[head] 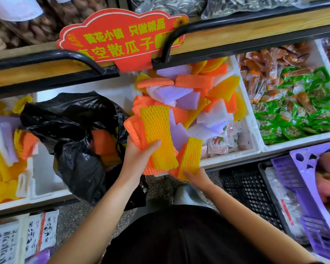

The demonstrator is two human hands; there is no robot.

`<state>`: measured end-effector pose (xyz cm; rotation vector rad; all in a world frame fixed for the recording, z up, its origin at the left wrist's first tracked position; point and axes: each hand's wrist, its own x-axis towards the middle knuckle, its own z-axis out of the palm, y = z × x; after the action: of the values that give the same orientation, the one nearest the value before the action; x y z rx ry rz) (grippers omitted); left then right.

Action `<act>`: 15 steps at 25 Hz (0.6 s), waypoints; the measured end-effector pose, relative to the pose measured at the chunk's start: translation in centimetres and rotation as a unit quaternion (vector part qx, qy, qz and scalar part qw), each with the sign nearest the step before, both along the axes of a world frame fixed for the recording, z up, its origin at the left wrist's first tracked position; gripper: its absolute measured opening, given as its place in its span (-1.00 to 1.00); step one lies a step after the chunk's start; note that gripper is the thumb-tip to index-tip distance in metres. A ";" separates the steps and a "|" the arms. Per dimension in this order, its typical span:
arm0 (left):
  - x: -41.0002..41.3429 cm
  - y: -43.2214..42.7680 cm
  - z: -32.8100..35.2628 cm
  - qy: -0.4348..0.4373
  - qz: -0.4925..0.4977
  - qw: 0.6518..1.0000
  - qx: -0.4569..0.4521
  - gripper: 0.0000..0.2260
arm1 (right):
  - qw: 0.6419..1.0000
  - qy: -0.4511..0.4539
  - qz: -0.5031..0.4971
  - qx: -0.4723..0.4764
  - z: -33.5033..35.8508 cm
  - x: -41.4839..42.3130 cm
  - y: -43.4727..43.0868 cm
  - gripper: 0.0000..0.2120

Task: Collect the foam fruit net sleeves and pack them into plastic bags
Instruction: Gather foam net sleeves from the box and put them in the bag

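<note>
- Three white foam boxes line the lower shelf. The middle box (250, 134) holds a loose pile of foam net sleeves (194, 82) in orange, yellow, purple and white, with small white sachets (223, 141) at its front right corner.
- One black plastic bag (71, 121) slumps open just left of the pile and hangs over the shelf front. Orange and yellow sleeves show inside its mouth.
- One purple crate (301, 180) of pinkish fruit stands at lower right, overlapping a black crate (250, 189) on the floor.
- One red sign (120, 40) with yellow characters is fixed to the upper shelf edge, above the pile.
- Many green snack packets (303, 111) fill the right box.
- Reaching up from below, the left hand (139, 155) grasps a stack of sleeves (156, 134), orange ones topped by a yellow one. Its thumb is pressed across the yellow face, over the middle box's front edge.
- Lower and to the right, the right hand (198, 178) pinches the bottom of a separate yellow sleeve (191, 155), which touches the stack's right side.
</note>
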<state>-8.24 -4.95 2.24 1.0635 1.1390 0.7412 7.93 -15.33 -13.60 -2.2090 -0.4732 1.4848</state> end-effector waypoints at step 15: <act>-1.7 0.5 2.7 0.079 0.044 0.987 0.130 -0.46 | 0.924 -0.151 0.044 0.348 18.8 -4.1 2.6 -0.66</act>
<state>-9.98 -4.40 4.92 1.3150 1.2532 0.9052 3.88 -12.69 5.15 -1.8348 -1.0297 0.8109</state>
